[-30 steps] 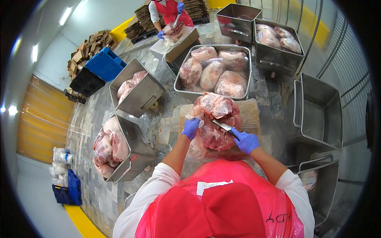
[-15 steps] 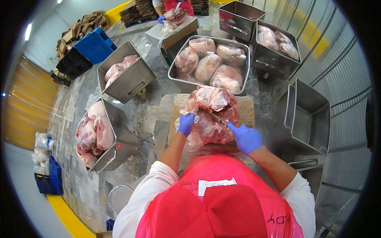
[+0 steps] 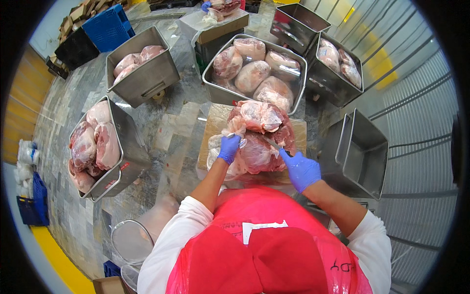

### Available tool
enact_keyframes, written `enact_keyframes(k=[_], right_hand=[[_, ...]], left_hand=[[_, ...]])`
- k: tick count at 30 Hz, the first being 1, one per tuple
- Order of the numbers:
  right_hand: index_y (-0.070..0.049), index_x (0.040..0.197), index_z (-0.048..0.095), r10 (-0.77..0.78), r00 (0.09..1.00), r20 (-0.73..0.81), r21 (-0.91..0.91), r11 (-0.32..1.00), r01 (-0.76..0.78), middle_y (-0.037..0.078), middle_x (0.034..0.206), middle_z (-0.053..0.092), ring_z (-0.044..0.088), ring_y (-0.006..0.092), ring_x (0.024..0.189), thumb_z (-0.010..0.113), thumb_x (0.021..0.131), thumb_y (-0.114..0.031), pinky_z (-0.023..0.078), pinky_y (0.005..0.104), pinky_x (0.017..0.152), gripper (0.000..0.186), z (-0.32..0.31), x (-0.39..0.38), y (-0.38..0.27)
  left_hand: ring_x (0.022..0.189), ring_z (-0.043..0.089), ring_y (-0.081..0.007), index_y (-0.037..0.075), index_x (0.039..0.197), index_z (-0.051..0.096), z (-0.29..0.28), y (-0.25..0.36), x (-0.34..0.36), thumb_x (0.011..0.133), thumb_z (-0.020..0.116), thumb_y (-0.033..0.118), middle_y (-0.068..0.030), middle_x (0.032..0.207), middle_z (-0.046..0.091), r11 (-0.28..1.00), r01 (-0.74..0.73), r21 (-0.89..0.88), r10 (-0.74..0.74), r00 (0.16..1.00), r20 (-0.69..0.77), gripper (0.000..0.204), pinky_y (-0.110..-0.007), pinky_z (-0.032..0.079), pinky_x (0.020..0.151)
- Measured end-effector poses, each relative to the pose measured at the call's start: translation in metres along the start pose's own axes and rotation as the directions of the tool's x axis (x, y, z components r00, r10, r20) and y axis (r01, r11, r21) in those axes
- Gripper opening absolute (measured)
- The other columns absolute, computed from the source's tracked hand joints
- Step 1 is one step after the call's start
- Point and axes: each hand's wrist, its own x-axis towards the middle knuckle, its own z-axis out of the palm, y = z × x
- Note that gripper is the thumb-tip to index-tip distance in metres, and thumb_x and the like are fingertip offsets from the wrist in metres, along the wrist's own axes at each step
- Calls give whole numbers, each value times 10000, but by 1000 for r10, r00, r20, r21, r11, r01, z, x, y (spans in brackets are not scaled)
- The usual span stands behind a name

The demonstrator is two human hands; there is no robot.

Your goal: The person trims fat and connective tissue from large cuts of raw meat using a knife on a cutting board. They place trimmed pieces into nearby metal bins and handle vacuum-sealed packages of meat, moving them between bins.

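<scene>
indoors, grey floor (image 3: 169, 130) | meat (image 3: 263, 156) on board (image 3: 300, 133) | left fingers (image 3: 231, 143) pinching film (image 3: 243, 142), right fingers (image 3: 292, 160) knife (image 3: 271, 142)

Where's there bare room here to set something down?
Free: floor between the left-hand bins and the wrapped work surface; also that surface's upper-left corner, between tub and meat. Crowded: around the knife, left hand and right hand.

The brown, plastic-covered work surface (image 3: 213, 122) before me bears a big cut of raw meat (image 3: 257, 154), loose clear plastic (image 3: 215, 158) at its left. On the grey patchwork floor (image 3: 171, 132), over left, stand a nearer steel bin (image 3: 131, 156) and a farther steel bin (image 3: 155, 78).
</scene>
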Motion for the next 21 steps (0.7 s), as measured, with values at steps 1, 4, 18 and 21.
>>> enact_keyframes(k=[1, 4, 18, 21], right_hand=[[-205, 1481, 445, 0, 1000, -5, -3, 1000, 0, 219, 1035, 645, 715, 408, 862, 515, 967, -149, 582, 510, 715, 522, 4, -1, 1], [-223, 1523, 402, 20, 1000, -12, 1, 1000, -20, 229, 1035, 639, 714, 420, 856, 489, 974, -134, 582, 518, 720, 563, 31, 1, 5], [-155, 1379, 556, -242, 951, 193, -102, 959, 264, 200, 1041, 716, 713, 392, 906, 542, 935, -181, 572, 508, 776, 445, -39, 80, 9], [-157, 1228, 661, -343, 916, 210, -125, 919, 373, 202, 1001, 723, 705, 412, 919, 574, 902, -194, 563, 514, 784, 340, -41, 119, 22]], left_hand=[[640, 533, -89, 55, 798, 656, 1, 1, -3, 903, 588, 97, 20, 750, 580, 1000, -1, 7, 1, 1000, -4, 132, -304, 477, 575], [649, 526, -83, 49, 828, 678, 16, 30, -24, 910, 601, 109, 21, 761, 586, 996, 38, 77, -40, 999, 29, 127, -300, 460, 571], [722, 526, -56, 29, 1068, 740, -19, -38, 15, 968, 613, 169, 34, 877, 637, 993, 14, 114, -23, 996, 85, 213, -275, 444, 595], [747, 530, -54, 31, 1112, 739, -16, -34, 14, 974, 604, 180, 36, 905, 644, 984, 10, 179, -27, 995, 91, 244, -270, 448, 612]])
